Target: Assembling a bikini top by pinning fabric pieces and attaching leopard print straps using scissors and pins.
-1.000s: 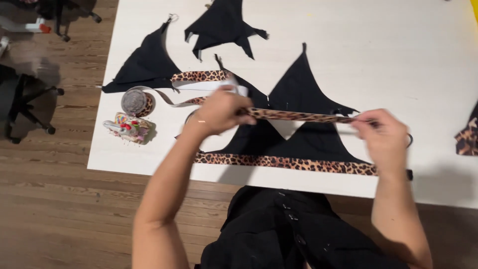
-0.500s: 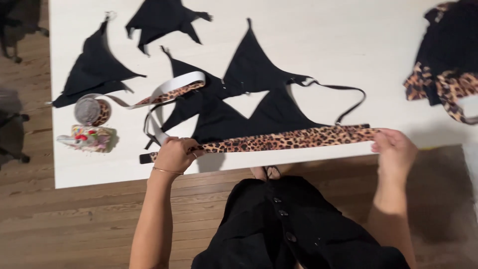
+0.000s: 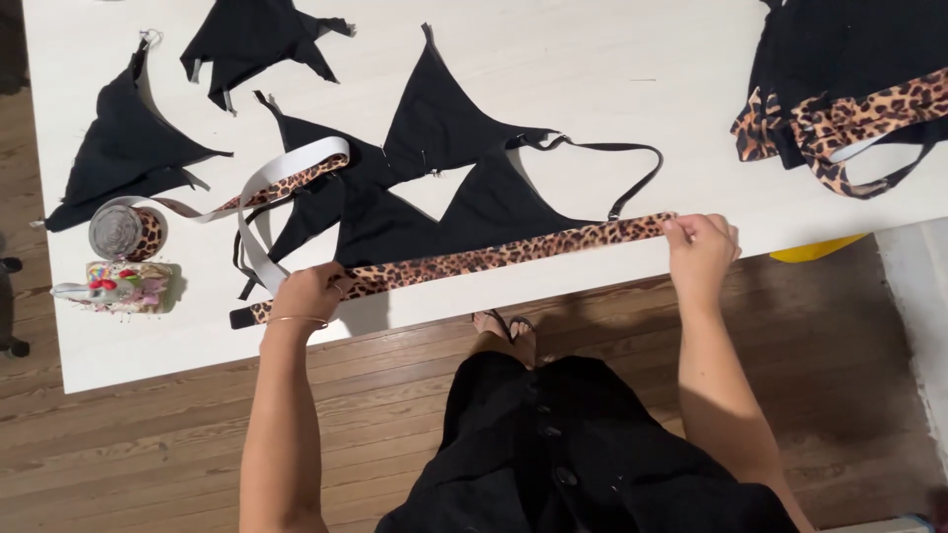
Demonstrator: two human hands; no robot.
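A long leopard-print strip [image 3: 504,255] lies stretched across the near part of the white table [image 3: 612,59], along the lower edge of black triangular fabric pieces [image 3: 434,188]. My left hand [image 3: 308,293] pinches the strip near its left end. My right hand [image 3: 701,247] grips its right end close to the table's edge. A thin black strap [image 3: 632,163] loops from the triangles toward my right hand.
A roll of leopard trim [image 3: 123,232] with a white and leopard tail [image 3: 286,173] and a pincushion [image 3: 123,286] sit at the left. More black pieces [image 3: 128,148] lie at the back left. A black and leopard pile [image 3: 849,89] is at the right. Wooden floor [image 3: 395,415] lies below.
The strip, held up between my hands a second ago, has come down along the bottom of the black triangles. My hands have spread wider apart and the view has shifted right.
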